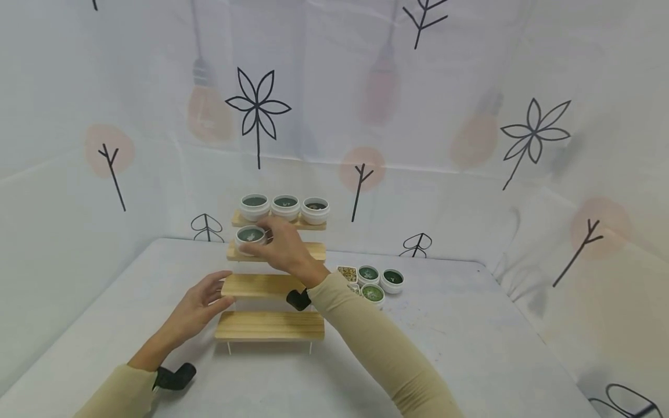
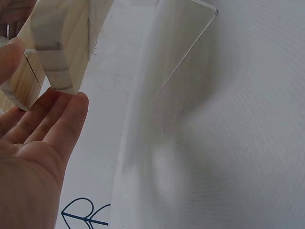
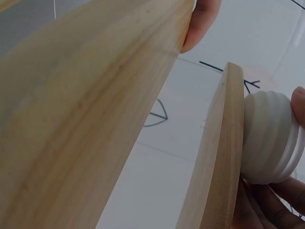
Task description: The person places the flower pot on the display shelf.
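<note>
Bowl (image 1: pixel 251 235), white, ribbed, dark green inside: at the left end of the second shelf (image 1: pixel 315 251) from the top, base against the wood in the right wrist view. Right hand (image 1: pixel 283 247): thumb and fingers grasping its sides. Left hand (image 1: pixel 200 302): thumb and fingers gripping the left end of the third shelf (image 1: pixel 261 285). Handling, by judgement: light, stiff, probably slick and breakable; best held level by the ribbed wall, below the rim.

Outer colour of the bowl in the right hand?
The bowl is white outside, best seen in the right wrist view.
</note>
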`<state>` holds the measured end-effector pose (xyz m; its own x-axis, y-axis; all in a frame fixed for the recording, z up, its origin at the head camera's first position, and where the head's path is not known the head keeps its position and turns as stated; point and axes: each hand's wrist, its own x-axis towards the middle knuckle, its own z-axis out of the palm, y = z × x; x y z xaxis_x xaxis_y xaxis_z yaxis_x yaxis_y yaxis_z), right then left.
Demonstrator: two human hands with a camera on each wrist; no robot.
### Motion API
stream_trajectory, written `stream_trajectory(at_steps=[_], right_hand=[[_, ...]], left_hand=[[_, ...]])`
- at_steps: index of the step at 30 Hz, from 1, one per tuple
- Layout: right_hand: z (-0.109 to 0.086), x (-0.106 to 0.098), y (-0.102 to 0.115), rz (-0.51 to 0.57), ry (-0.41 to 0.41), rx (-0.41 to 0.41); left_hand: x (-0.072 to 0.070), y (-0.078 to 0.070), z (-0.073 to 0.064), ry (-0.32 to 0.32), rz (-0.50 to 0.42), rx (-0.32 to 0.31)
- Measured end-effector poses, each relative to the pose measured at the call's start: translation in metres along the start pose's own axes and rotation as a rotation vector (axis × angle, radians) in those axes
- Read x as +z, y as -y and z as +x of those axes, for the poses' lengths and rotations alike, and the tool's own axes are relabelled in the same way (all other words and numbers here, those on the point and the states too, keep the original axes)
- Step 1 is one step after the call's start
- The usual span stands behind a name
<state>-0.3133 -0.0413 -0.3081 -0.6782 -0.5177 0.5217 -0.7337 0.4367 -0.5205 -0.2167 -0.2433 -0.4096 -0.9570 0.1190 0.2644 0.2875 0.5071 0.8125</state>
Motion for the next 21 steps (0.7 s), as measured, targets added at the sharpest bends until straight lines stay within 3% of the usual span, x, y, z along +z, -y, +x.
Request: stream_trajectory(at_steps=[6,10,21], right_hand=[[0.000,-0.002,-0.002,-0.005,0.014,-0.003],[-0.005,-0.005,-0.003,0.055,0.034,0.000],[-0.030,-0.032,-0.012,0.102,0.003,-0.040]], left_hand=[[0.000,-0.001,0.000,0.002,0.002,0.005],[0.000,-0.003,-0.002,0.001,0.001,0.002],[0.003,-0.006,-0.004,-0.015,0.012,0.004]])
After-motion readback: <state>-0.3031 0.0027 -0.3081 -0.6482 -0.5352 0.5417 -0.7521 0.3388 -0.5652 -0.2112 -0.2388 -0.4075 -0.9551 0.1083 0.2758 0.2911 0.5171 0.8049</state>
